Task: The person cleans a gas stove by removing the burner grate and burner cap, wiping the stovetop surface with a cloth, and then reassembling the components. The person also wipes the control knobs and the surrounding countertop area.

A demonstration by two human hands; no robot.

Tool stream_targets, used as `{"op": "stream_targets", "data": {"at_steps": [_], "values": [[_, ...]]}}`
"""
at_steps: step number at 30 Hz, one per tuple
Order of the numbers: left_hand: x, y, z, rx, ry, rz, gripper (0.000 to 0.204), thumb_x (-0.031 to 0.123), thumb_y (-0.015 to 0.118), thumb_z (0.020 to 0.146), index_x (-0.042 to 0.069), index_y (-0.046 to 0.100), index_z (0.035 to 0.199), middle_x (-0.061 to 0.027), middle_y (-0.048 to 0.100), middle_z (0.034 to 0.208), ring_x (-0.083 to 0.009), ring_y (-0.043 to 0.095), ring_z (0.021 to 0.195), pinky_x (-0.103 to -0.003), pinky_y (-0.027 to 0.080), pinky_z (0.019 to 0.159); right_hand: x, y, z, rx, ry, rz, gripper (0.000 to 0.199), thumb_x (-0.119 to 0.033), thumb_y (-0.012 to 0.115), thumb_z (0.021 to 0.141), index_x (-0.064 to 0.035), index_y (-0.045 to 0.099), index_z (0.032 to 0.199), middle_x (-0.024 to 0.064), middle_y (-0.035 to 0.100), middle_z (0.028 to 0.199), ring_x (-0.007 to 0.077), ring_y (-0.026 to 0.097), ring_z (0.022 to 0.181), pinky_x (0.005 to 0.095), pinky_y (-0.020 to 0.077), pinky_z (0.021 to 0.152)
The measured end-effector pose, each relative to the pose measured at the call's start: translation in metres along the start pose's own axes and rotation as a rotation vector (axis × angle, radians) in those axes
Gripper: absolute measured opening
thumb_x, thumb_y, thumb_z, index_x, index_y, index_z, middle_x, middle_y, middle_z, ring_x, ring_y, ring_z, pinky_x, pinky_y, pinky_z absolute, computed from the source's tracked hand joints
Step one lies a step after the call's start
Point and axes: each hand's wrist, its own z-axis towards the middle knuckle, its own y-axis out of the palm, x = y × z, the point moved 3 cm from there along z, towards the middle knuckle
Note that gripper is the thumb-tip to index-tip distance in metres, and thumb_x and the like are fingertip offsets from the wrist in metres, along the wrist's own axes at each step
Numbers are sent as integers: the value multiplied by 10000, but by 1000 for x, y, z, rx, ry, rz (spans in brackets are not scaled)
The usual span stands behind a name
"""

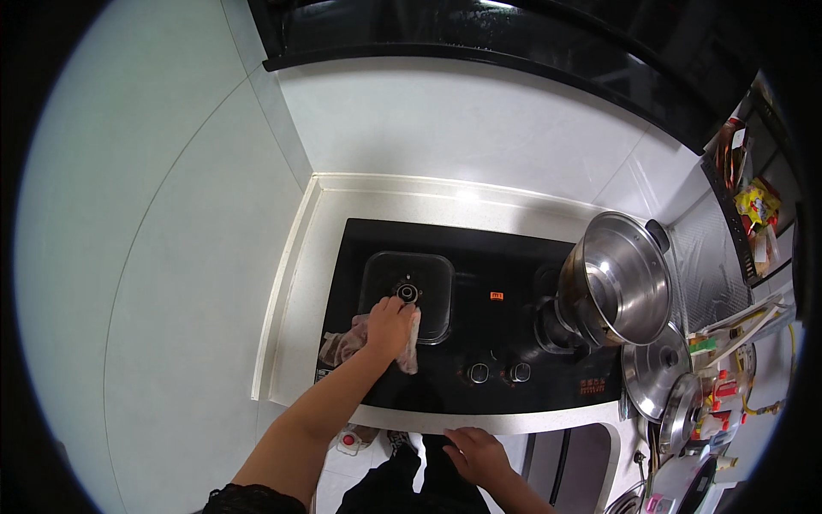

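Observation:
My left hand point(391, 329) presses a crumpled pinkish cloth point(346, 344) against the black glass cooktop point(479, 332). Its fingertips are by the left burner point(408, 293), inside a square recessed tray point(438, 276). Part of the cloth is hidden under the hand, and one end hangs out to its right. My right hand point(481, 457) is low, just in front of the counter's near edge. It holds nothing, and its fingers are apart. Two round control knobs point(479, 373) sit near the cooktop's front.
A large steel pot point(629, 283) stands tilted-looking over the right burner. Pot lids point(658, 377) and several bottles point(723, 390) crowd the right side. A shelf with packets point(758, 201) is on the right wall. The dark range hood point(479, 38) overhangs the back.

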Motion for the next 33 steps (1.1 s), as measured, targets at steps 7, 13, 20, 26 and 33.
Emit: {"op": "stream_targets", "data": {"at_steps": [7,13,20,26,33], "values": [[15,5,-22,-116,-84,90,199,180,643,804,85,698,969,-83,546,851,-289,590,797,-401,503,667,1,12,40,42,-48,26,290,-159,695,811,-69,652,1083,125,665,964,302,654,882,383,541,756],[9,-22,-20,47,-467,-479,201,173,651,833,34,713,965,-131,670,792,-321,633,697,-401,490,635,16,44,123,246,9,144,592,-150,705,807,-61,472,1344,238,530,1238,415,535,1129,433,470,932],[-1,-50,-27,94,-560,-564,307,222,659,856,-2,668,1065,-147,695,971,-308,672,873,-351,524,764,99,42,222,195,419,249,281,-39,664,765,-82,685,1042,210,559,1162,385,582,1065,406,504,875],[-21,-38,-56,-364,-408,49,660,412,685,810,75,496,1345,-167,400,1460,-332,350,1367,-591,205,1107,131,47,286,319,-6,93,597,24,683,741,-114,536,1303,196,446,1359,387,480,1201,409,430,1001],[-21,-40,-52,-549,-390,232,717,451,695,785,71,485,1356,-181,374,1477,-330,366,1360,-593,158,1125,110,42,268,-96,-231,-303,508,13,719,621,-112,666,1110,57,598,1229,320,530,1119,351,454,955]]}}
